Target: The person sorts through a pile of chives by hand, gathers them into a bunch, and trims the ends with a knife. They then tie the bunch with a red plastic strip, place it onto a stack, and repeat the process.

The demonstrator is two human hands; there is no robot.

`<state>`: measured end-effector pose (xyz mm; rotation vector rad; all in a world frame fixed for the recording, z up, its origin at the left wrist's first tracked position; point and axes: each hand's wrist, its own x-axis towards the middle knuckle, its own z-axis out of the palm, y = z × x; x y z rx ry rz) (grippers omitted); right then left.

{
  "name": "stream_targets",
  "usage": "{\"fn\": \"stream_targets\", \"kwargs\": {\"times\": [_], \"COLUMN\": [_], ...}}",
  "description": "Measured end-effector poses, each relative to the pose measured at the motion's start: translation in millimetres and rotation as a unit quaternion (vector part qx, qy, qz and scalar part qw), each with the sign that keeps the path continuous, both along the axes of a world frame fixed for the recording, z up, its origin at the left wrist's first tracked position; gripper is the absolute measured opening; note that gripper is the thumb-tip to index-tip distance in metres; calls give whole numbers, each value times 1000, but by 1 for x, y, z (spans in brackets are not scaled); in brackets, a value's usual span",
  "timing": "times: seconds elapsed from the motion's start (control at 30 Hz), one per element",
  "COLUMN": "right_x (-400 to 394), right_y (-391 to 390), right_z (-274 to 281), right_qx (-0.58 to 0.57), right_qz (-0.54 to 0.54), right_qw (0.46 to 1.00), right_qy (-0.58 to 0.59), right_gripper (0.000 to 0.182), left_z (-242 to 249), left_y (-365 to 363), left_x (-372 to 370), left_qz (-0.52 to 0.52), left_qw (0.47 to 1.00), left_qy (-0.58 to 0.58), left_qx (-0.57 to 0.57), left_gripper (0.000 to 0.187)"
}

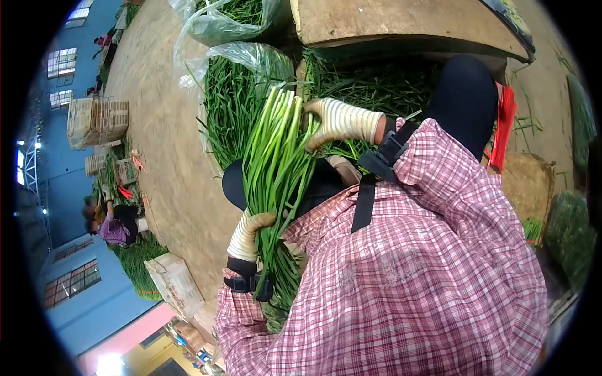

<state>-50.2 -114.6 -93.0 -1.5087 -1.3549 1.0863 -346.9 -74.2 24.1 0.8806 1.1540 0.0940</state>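
Note:
A bunch of long green stalks with pale ends (276, 156) lies across my lap, pale ends toward the top of the view. My left hand (252, 235), in a striped glove, is closed round the leafy lower part. At the pale end, my right hand (342, 125), gloved too, has its fingers curled against the right side of the stalks, with the thumb and fingertips partly hidden. Loose greens (229, 106) are heaped just beyond the bunch, and more greens (376, 88) lie beyond my right hand.
Plastic bags of greens (235, 25) and a brown board (407, 22) are at the top. Red strips (503, 128) hang beside my right knee. Across the floor (163, 119) are stacked crates (97, 122), a white box (174, 282) and another person (116, 229) seated by greens.

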Motion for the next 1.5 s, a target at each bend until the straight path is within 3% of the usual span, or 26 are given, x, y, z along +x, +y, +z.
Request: {"fn": "stream_targets", "kwargs": {"times": [0.13,0.2,0.3,0.37,0.43,0.47,0.5,0.57,0.6,0.67,0.7,0.73,0.77,0.83,0.9,1.03,1.1,1.17,1.23,1.27,1.37,1.43,1.5], "right_x": [-5,-12,-21,-17,-8,3,18,47,45,39,30,23,18,7,7,22,30,23,9,9,9,9,9], "right_y": [0,-1,-3,-5,-4,-8,-2,-15,-16,-15,-7,-4,-2,8,10,6,2,3,8,8,10,10,5], "right_z": [-7,-6,-2,1,4,4,-4,4,8,19,9,18,26,18,10,-4,-3,2,9,13,7,14,22], "right_qx": [44,8,41,22,-41,-14,-72,-176,-176,-74,31,35,38,32,56,42,57,98,59,57,52,60,56], "right_qz": [-28,-52,-157,-155,-161,-177,-196,-247,-247,-277,-245,-178,-107,-83,-76,-257,-253,-108,-73,-72,-137,-215,-146], "right_qw": [999,984,977,982,985,983,959,823,824,917,949,980,993,984,985,949,953,976,988,979,958,950,983], "right_qy": [1,171,138,108,35,-38,-190,-480,-479,-278,-196,-78,42,153,144,177,158,162,125,182,245,217,95], "right_gripper": [61,50,39,40,36,35,31,26,26,24,27,29,31,30,26,21,22,30,37,42,29,23,30], "left_z": [-6,-11,-28,-25,-28,-28,-29,-35,-39,-44,-43,-43,-43,-46,-53,-57,-57,-52,-46,-47,-57,-62,-66], "left_y": [-1,1,8,-5,-6,-9,-8,-3,1,3,1,1,0,3,8,3,-1,-6,-11,-10,-1,2,-2], "left_x": [-6,-15,-32,-20,-23,-23,-27,-45,-50,-60,-59,-58,-57,-61,-68,-71,-67,-57,-46,-49,-66,-66,-68], "left_qz": [37,56,81,117,124,121,121,96,88,94,100,100,110,120,93,98,88,74,130,131,137,109,128], "left_qw": [999,998,991,991,988,990,990,987,977,977,978,978,980,982,975,970,979,987,987,986,979,965,973], "left_qy": [-2,26,-26,-13,-22,-11,-11,-35,-98,-91,-81,-82,-58,-33,-59,-99,-84,-68,-11,-10,-60,-130,-91], "left_qx": [-19,-34,-103,-60,-92,-72,-72,-124,-170,-166,-163,-162,-153,-142,-192,-200,-164,-127,-99,-99,-138,-200,-168], "left_gripper": [46,46,46,39,39,39,39,39,43,43,43,43,44,45,46,49,44,41,41,41,51,50,49]}}
